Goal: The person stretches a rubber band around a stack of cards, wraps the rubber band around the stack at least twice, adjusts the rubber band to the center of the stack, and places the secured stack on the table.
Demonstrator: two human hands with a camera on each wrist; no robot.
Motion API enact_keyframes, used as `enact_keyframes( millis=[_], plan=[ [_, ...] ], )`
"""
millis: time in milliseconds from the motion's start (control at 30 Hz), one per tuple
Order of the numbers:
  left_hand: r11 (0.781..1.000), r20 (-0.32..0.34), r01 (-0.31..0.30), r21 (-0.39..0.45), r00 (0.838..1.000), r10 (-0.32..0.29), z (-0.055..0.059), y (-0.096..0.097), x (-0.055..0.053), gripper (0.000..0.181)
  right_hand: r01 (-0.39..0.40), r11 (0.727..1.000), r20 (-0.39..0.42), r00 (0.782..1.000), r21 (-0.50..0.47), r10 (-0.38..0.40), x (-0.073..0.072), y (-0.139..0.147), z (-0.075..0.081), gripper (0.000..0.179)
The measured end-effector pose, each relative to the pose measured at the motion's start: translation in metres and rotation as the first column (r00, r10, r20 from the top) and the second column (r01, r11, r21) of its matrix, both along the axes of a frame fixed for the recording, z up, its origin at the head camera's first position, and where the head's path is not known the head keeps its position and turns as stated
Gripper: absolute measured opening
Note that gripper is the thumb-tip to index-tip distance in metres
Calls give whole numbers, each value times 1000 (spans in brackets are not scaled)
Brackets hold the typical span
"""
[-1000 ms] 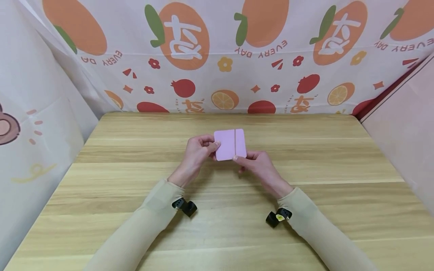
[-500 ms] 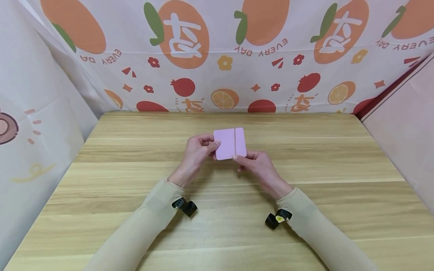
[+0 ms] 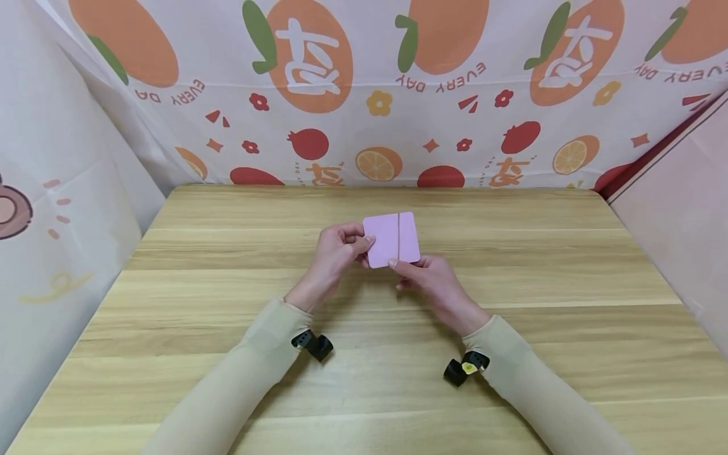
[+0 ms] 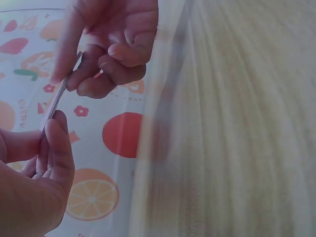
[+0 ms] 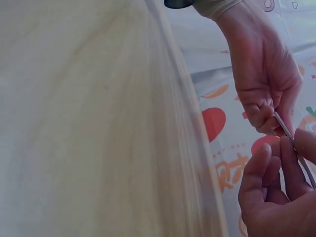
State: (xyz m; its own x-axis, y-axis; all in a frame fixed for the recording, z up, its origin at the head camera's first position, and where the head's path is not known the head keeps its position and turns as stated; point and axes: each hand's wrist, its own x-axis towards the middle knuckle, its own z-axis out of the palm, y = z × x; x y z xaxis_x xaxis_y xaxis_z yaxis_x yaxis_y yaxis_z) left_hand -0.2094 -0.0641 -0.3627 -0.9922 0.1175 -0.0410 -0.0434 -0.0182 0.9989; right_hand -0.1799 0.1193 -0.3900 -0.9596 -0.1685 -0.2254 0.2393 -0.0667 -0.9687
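Note:
A thin, flat pink square (image 3: 382, 241) with rounded corners is held up over the table, a narrow brown band (image 3: 399, 235) running down its face right of the middle. My left hand (image 3: 337, 253) pinches its left edge, thumb on the face and fingers behind. At its lower edge, my right hand (image 3: 435, 281) pinches it with the thumb tip near the band's lower end. Seen edge-on in the left wrist view, the square (image 4: 58, 98) looks slim between the two hands. The right wrist view also shows its thin edge (image 5: 285, 126); the back face is hidden.
A wood-grain table (image 3: 364, 379) lies beneath both arms. Behind it hangs a white curtain (image 3: 341, 133) printed with fruit, and pale sheets stand along the left and right sides. Each sleeve cuff carries a small black camera (image 3: 321, 347).
Both hands keep their pinch. The pink square and left hand have shifted slightly right; the right thumb now sits just left of the band's lower end. The head view has tilted a little.

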Motion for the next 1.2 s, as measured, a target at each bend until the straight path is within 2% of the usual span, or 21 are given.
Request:
enact_keyframes(
  millis=[233, 400, 667, 833, 1200],
  plan=[
    [999, 9, 43, 28, 999, -43, -2, 2, 1, 9, -29, 999, -18, 999, -44, 28, -3, 9, 2, 29],
    [996, -9, 93, -2, 996, -93, -4, 2, 1, 9, -42, 999, -37, 998, -23, 41, -8, 19, 7, 40],
    [985, -27, 164, -54, 986, -166, -11, 4, 1, 8, 4, 999, -104, 995, 46, 1, -15, 31, 11, 41],
    [981, -23, 189, -44, 982, -190, -11, 6, 3, 8, 37, 998, -132, 991, 59, -29, -18, 35, 13, 39],
    [968, -6, 236, -80, 971, -238, -14, 7, 2, 8, 115, 988, -180, 979, 102, -95, -22, 38, 15, 33]
  ],
)
